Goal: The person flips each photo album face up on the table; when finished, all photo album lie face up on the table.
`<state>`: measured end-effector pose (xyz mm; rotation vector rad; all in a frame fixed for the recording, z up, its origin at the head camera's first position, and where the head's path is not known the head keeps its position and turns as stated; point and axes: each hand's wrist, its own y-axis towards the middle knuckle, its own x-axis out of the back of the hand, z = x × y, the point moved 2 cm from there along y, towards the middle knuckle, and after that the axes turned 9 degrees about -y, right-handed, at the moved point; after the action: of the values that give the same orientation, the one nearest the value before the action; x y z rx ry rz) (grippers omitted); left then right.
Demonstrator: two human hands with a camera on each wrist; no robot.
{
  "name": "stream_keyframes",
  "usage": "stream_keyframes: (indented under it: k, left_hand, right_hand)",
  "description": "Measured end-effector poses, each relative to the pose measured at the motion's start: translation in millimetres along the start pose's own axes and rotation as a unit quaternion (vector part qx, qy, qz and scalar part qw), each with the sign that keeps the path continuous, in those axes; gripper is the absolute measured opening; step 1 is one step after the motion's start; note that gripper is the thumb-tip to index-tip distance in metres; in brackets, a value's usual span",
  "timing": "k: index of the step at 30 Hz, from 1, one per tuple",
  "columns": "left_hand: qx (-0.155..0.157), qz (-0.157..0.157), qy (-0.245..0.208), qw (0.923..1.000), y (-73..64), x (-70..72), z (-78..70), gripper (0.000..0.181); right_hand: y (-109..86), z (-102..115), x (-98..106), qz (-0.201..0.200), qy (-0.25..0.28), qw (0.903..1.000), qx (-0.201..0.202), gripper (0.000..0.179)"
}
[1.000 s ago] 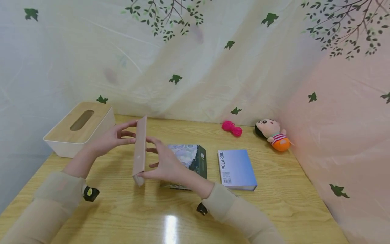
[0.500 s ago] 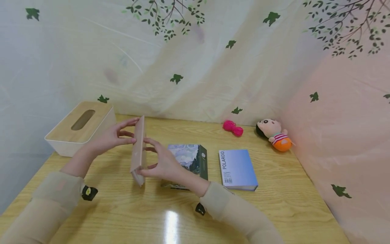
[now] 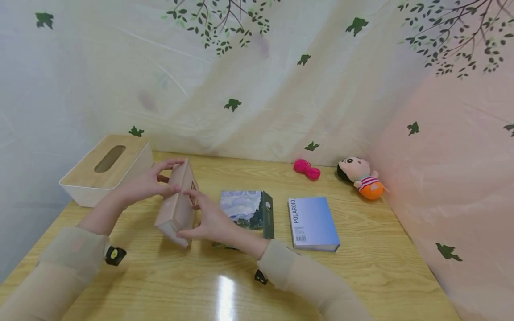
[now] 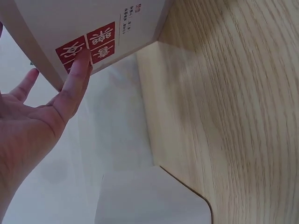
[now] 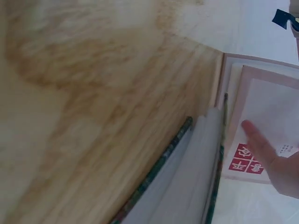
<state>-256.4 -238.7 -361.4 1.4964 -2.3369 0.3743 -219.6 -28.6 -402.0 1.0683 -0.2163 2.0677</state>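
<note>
Both hands hold a pale pink, book-like box (image 3: 182,216) tilted over the left middle of the table. White characters in red squares show on its face in both wrist views. My left hand (image 3: 142,180) grips its upper left side with curled thumb and fingers. At the right side, my right hand (image 3: 217,223) has its thumb at the lower edge and its fingers against the face. Behind the right wrist lies a book with a painted landscape cover (image 3: 242,207) and dark green side; its cover stands ajar in the right wrist view.
A white tissue box (image 3: 106,165) with a wooden lid stands at the back left. To the right lie a blue POLAROID book (image 3: 315,223), a pink yarn bundle (image 3: 307,169) and a plush doll (image 3: 359,178). Printed cloth (image 3: 261,129) hangs along the table's back.
The pink box has turned from nearly edge-on to tilted left, showing a wider side and some red print. My right hand has shifted slightly left and down with it.
</note>
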Motion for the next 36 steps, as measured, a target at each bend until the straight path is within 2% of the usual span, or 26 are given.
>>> stream_keyframes:
  k: [3, 7, 15, 18, 22, 30, 36]
  left_hand:
    - [0.013, -0.002, -0.004, 0.9999, -3.0, 1.2, 2.0, 0.075]
    - [0.024, -0.01, -0.007, 0.9996, -6.6, 3.7, 5.0, 0.075]
    - [0.028, -0.021, -0.005, 0.9994, -12.7, 9.7, 11.8, 0.074]
    - [0.028, -0.019, -0.013, 0.9994, -15.3, 11.4, 15.1, 0.075]
    - [0.025, -0.017, -0.028, 0.9991, -17.9, 12.8, 20.9, 0.073]
    - [0.036, -0.025, -0.049, 0.9979, -23.5, 11.6, 29.3, 0.069]
    - [0.034, -0.028, -0.063, 0.9971, -24.5, 10.1, 34.0, 0.066]
  right_hand:
    - [0.6, -1, -3, 0.005, -0.044, 0.999, 0.008, 0.1]
    - [3.0, -2, -6, 0.009, -0.069, 0.9975, 0.012, 0.1]
    - [1.2, -8, -13, 0.045, -0.11, 0.9928, -0.015, 0.1]
    - [0.0, -9, -14, 0.059, -0.175, 0.9823, -0.031, 0.104]
    - [-1.4, -11, -15, 0.079, -0.251, 0.9635, -0.052, 0.109]
    - [-3.1, -13, -16, 0.111, -0.27, 0.9551, -0.052, 0.11]
    - [-5.8, -13, -16, 0.114, -0.275, 0.9534, -0.053, 0.108]
